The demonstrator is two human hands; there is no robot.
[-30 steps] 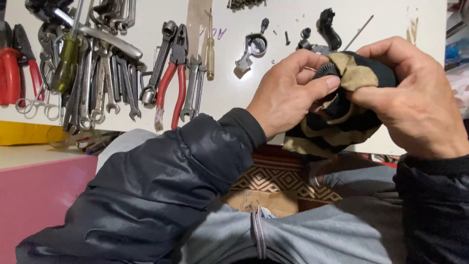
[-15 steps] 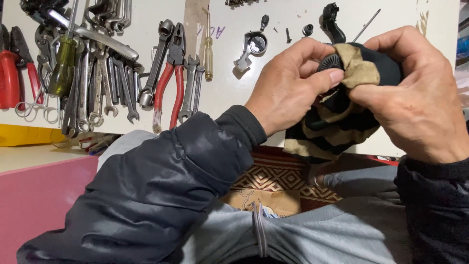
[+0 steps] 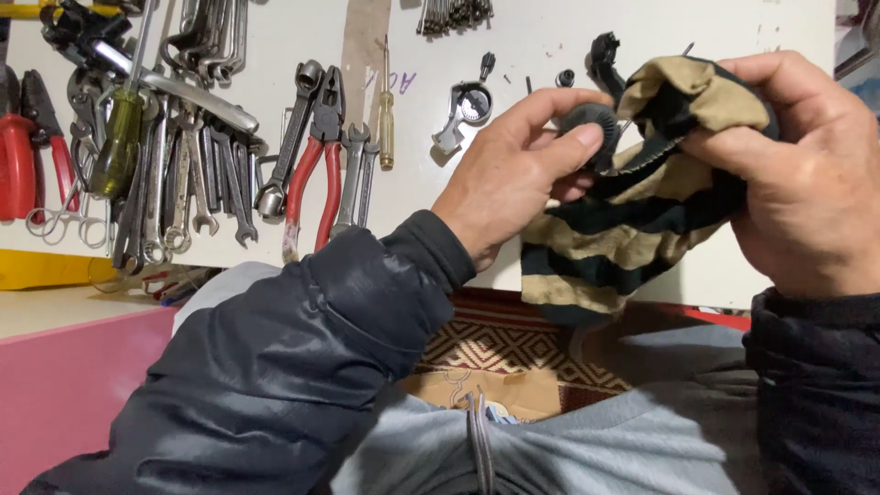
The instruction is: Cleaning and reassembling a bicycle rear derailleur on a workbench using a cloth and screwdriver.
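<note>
Wiping a small black part with a striped rag, held up over the white tabletop.

Left hand (image 3: 513,174) pinching the round ribbed black part (image 3: 591,128) between thumb and fingers; right hand (image 3: 807,174) closed on the tan-and-black rag (image 3: 623,229), bunched against the part. Since a second ago, shifted slightly: more of the part bared at the left thumb, rag drawn back toward the right hand and hanging lower. Probably mid-wipe, the part being turned to a fresh side. Beyond the hands: spanners (image 3: 183,183), red-handled pliers (image 3: 312,174), a small metal fitting (image 3: 463,115).
</note>
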